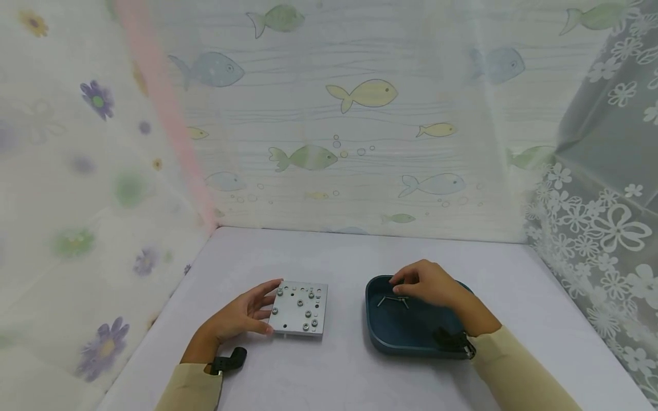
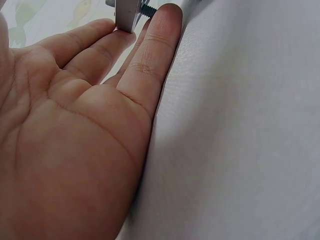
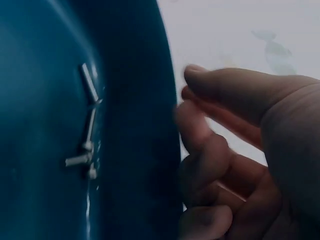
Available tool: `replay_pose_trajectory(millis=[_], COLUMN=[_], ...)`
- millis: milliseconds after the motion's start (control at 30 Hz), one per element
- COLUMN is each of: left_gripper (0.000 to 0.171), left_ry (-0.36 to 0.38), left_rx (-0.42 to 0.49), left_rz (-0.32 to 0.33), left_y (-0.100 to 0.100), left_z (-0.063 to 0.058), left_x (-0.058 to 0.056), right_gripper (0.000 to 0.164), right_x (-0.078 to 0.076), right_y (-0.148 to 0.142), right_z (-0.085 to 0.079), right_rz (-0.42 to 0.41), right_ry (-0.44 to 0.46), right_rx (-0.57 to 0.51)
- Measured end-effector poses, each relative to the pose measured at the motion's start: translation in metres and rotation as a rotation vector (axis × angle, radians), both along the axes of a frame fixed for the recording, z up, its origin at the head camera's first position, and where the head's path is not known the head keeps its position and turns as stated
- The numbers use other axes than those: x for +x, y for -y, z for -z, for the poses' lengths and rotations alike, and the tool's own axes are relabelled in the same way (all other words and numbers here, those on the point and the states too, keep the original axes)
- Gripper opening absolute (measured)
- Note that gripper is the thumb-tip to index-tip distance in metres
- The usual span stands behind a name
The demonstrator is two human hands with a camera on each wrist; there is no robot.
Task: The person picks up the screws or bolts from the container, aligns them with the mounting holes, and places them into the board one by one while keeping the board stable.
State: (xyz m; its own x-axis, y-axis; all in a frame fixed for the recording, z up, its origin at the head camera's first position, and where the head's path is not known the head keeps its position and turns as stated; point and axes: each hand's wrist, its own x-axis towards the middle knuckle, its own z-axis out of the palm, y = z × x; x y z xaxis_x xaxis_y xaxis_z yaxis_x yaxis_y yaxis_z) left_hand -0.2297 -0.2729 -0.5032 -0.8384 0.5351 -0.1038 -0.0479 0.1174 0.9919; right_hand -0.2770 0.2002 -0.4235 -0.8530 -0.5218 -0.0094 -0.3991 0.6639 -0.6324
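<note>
A square metal plate (image 1: 290, 319) with holes and several socket-head screws set in it lies left of centre. My left hand (image 1: 240, 314) is spread along its left edge, thumb by the near corner. In the left wrist view, fairly straight fingers (image 2: 97, 55) reach the plate's edge (image 2: 125, 15), beside a threaded screw end (image 2: 148, 11) sticking out underneath. Above the far part of a dark blue tray (image 1: 377, 337), my right hand (image 1: 429, 283) is loosely bent, with nothing visible between thumb and fingers. Loose screws (image 3: 90, 125) lie on the tray's floor.
A white cloth covers the table (image 1: 344, 377). Behind it hangs a fish-patterned curtain (image 1: 308, 194), with a flowered sheet (image 1: 103, 240) on the left and lacy grey fabric (image 1: 601, 228) on the right. Each wrist wears a black camera strap (image 1: 226, 361).
</note>
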Motion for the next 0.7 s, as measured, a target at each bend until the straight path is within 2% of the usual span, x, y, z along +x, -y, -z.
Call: replay_pose_trajectory(millis=[200,700], left_gripper=[0.116,0.115], left_ry=[0.0,0.003], left_rx=[-0.001,-0.007], left_rz=[-0.001,-0.011], left_y=[0.0,0.0], left_z=[0.001,0.001], left_x=[0.0,0.0], right_gripper=[0.022,0.021], right_x=[-0.002,-0.007], right_y=[-0.006,-0.009], right_z=[0.005,0.018], right_rz=[-0.045,-0.006], right_ry=[0.065,0.178], right_rx=[0.029,0.046])
